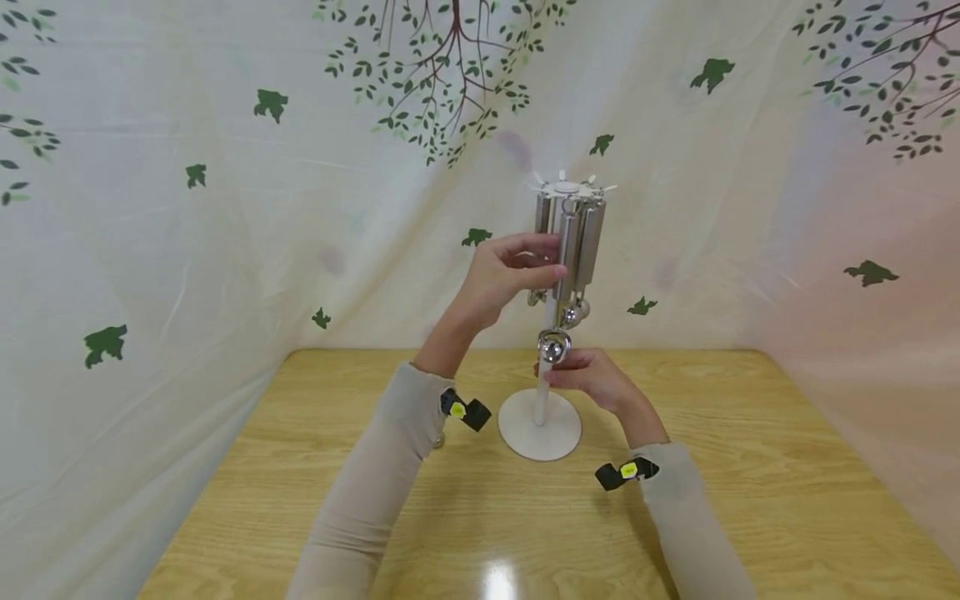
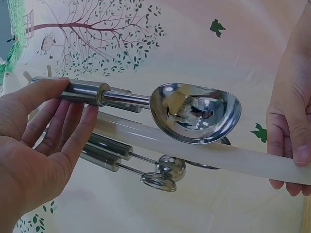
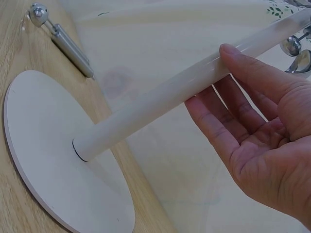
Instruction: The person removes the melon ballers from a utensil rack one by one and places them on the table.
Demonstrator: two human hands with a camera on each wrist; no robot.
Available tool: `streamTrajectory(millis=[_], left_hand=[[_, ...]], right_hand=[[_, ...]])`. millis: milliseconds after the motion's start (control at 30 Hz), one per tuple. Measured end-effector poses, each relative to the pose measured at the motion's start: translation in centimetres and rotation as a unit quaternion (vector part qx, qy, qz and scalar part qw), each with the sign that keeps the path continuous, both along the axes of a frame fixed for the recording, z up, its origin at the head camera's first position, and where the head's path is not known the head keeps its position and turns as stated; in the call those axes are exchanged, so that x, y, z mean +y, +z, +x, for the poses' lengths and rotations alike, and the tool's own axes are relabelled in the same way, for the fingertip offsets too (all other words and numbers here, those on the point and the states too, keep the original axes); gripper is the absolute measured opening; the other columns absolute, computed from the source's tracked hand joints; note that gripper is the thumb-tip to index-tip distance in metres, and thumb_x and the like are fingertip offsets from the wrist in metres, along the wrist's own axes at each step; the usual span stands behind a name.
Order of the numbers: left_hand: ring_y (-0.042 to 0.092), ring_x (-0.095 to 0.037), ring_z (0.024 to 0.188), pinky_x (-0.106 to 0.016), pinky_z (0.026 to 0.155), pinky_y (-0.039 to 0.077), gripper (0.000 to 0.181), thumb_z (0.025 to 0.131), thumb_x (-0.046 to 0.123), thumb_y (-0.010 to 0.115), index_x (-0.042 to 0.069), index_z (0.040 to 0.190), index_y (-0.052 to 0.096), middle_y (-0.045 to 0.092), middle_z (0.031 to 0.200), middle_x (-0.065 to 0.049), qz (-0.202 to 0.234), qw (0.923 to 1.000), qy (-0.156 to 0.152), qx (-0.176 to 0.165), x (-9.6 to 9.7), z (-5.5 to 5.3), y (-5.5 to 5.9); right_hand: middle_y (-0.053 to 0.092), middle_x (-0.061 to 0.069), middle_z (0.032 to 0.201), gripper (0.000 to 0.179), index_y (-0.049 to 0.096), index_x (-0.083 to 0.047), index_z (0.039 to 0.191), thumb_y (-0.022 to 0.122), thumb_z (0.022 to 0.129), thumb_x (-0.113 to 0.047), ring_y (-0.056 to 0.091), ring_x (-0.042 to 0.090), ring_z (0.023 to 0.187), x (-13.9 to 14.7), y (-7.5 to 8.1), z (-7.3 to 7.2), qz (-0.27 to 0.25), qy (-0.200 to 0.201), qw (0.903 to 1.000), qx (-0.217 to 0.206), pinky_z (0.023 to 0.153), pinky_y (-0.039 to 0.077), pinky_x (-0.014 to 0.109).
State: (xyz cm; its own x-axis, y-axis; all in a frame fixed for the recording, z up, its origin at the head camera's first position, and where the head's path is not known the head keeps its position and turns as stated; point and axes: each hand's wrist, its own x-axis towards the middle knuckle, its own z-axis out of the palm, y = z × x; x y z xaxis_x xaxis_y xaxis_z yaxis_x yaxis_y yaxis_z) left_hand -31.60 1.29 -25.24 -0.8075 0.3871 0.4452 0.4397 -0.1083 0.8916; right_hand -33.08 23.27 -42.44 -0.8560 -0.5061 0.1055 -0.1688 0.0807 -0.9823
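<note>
- My left hand [image 1: 501,279] pinches the scoop's [image 2: 194,114] handle, just under the hooks [image 1: 567,188]; whether it's hooked, I can't tell.
- My right hand [image 1: 591,377] grips the pole [image 3: 160,102].
- Other tools [image 2: 103,156] hang; a ball-ended tool [image 3: 71,50] lies unhung on the table [image 1: 337,400].

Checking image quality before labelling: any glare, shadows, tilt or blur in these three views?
Head: bright glare patch on the table at the bottom edge, soft shadow along the right sleeve; left wrist: mirror-like reflections in the scoop, framing rolled so the pole runs nearly sideways; right wrist: also tilted, faint sheen along the pole; no obvious motion blur in any view.
</note>
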Motion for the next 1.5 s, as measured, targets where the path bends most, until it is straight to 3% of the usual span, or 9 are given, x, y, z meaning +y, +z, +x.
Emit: streamTrajectory(millis=[267, 533, 733, 833, 933, 1067, 1333, 1500], left_hand=[[0.071, -0.02, 0.096, -0.037, 0.09, 0.063, 0.039, 0.087, -0.001, 0.076, -0.002, 0.126, 0.067, 0.072, 0.118, -0.017, 0.014, 0.9999, -0.001, 0.008, -0.1, 0.7, 0.6], [0.072, -0.018, 0.093, -0.034, 0.085, 0.063, 0.039, 0.087, -0.003, 0.076, -0.004, 0.125, 0.067, 0.072, 0.116, -0.017, 0.015, 0.9997, 0.0, 0.021, -0.6, 1.3, 0.6], [0.072, -0.019, 0.093, -0.032, 0.083, 0.063, 0.039, 0.087, -0.003, 0.075, -0.004, 0.125, 0.066, 0.071, 0.117, -0.018, 0.003, 0.9998, 0.007, 0.02, -1.7, 1.6, 0.2], [0.072, -0.019, 0.094, -0.035, 0.085, 0.064, 0.039, 0.087, -0.003, 0.075, -0.005, 0.125, 0.066, 0.07, 0.117, -0.019, -0.002, 0.9998, 0.005, 0.019, -2.3, 1.5, -0.3], [0.073, -0.02, 0.094, -0.04, 0.088, 0.064, 0.039, 0.088, -0.003, 0.074, -0.006, 0.126, 0.066, 0.071, 0.117, -0.019, -0.01, 0.9997, 0.001, 0.024, -3.1, 1.4, -1.0], [0.073, -0.021, 0.094, -0.04, 0.089, 0.063, 0.038, 0.088, -0.002, 0.074, -0.005, 0.125, 0.067, 0.072, 0.114, -0.015, -0.021, 0.9994, 0.007, 0.028, -4.4, 1.1, -2.0], [0.072, -0.017, 0.097, -0.034, 0.094, 0.06, 0.038, 0.088, 0.003, 0.077, 0.0, 0.125, 0.068, 0.073, 0.112, -0.005, -0.048, 0.9973, 0.054, -0.013, -7.7, 0.7, -3.9], [0.073, -0.016, 0.097, -0.03, 0.09, 0.058, 0.036, 0.088, 0.006, 0.078, 0.003, 0.123, 0.07, 0.074, 0.107, 0.0, -0.062, 0.9934, 0.087, -0.043, -10.2, 0.3, -5.4]], right_hand=[[0.077, 0.003, 0.115, 0.037, 0.065, 0.007, 0.126, 0.073, 0.093, -0.008, 0.071, 0.014, 0.109, -0.1, 0.1, 0.1, 0.008, -0.003, 1.0, 0.004, 0.097, 0.06, 0.033], [0.076, 0.008, 0.116, 0.037, 0.065, 0.009, 0.125, 0.073, 0.093, -0.007, 0.071, 0.014, 0.108, -0.3, -0.1, 0.1, 0.011, -0.003, 0.9999, 0.002, 0.097, 0.059, 0.032], [0.077, 0.007, 0.115, 0.028, 0.073, -0.005, 0.121, 0.073, 0.093, -0.007, 0.072, 0.013, 0.105, -0.4, -0.2, 0.0, 0.009, -0.008, 0.9999, -0.007, 0.096, 0.06, 0.03], [0.078, 0.0, 0.112, 0.028, 0.073, -0.006, 0.122, 0.072, 0.094, -0.006, 0.072, 0.013, 0.104, -0.4, -0.3, 0.0, 0.004, -0.008, 0.9999, -0.009, 0.095, 0.06, 0.03], [0.078, -0.006, 0.109, 0.033, 0.069, 0.0, 0.127, 0.071, 0.094, -0.004, 0.073, 0.012, 0.103, -0.4, -0.3, -0.1, 0.005, -0.012, 0.9999, -0.01, 0.094, 0.06, 0.029], [0.078, -0.003, 0.11, 0.04, 0.062, 0.009, 0.132, 0.07, 0.095, -0.004, 0.073, 0.012, 0.103, -0.4, -0.4, -0.1, 0.008, -0.011, 0.9999, -0.01, 0.094, 0.06, 0.029], [0.078, 0.001, 0.114, 0.044, 0.062, 0.008, 0.131, 0.074, 0.093, -0.01, 0.072, 0.013, 0.107, -0.3, 0.0, 0.2, 0.025, -0.023, 0.9994, -0.011, 0.099, 0.058, 0.032], [0.075, 0.011, 0.119, 0.042, 0.065, 0.005, 0.13, 0.076, 0.092, -0.011, 0.072, 0.015, 0.108, -0.2, 0.0, 0.1, 0.025, -0.023, 0.9994, -0.012, 0.101, 0.057, 0.035]])
